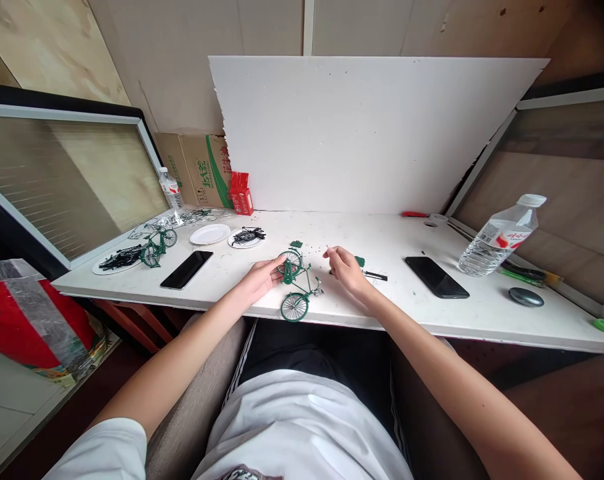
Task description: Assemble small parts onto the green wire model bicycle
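A green model bicycle [301,283] is tilted at the table's front edge, one wheel reaching towards my lap. My left hand [262,280] is closed on its far wheel, thumb on top and fingers underneath. To the right of the bicycle, and apart from it, my right hand [346,269] has its fingers curled in a pinch. Whatever may be between those fingertips is too small to make out. Small green parts [359,261] lie just behind the right hand, beside a thin black tool [376,275]. Another green piece [296,244] rests beyond the bicycle.
A second green bicycle [155,248] stands at the left by a plate of black parts [102,265]. Two phones [187,269] [436,277] lie on the white table. A water bottle [502,235], a dark mouse-shaped object [526,297] and a white plate [210,234] are around.
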### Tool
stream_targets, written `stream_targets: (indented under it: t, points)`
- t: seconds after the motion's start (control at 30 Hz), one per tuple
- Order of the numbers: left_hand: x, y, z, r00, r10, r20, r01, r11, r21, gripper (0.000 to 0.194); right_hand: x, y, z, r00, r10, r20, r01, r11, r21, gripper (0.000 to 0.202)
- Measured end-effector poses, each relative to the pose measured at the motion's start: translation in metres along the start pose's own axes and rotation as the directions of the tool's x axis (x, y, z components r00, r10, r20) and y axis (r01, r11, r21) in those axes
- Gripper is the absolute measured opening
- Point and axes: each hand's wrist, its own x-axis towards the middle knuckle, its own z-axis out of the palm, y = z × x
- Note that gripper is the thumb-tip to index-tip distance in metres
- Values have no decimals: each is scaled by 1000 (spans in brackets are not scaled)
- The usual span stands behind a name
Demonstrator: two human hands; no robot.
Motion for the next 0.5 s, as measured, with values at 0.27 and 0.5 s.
stream_targets:
  t: [0.27, 0.5]
  points:
    - [8, 3, -10, 999, -1, -40, -2, 997, -80, 23, 21, 38, -40, 993, -118, -22, 65, 681, -729, 41]
    - [10, 6, -17, 1000, 5, 13, -4, 997, -72, 22, 21, 51, -39, 997, -78, 17, 60, 593, -803, 34]
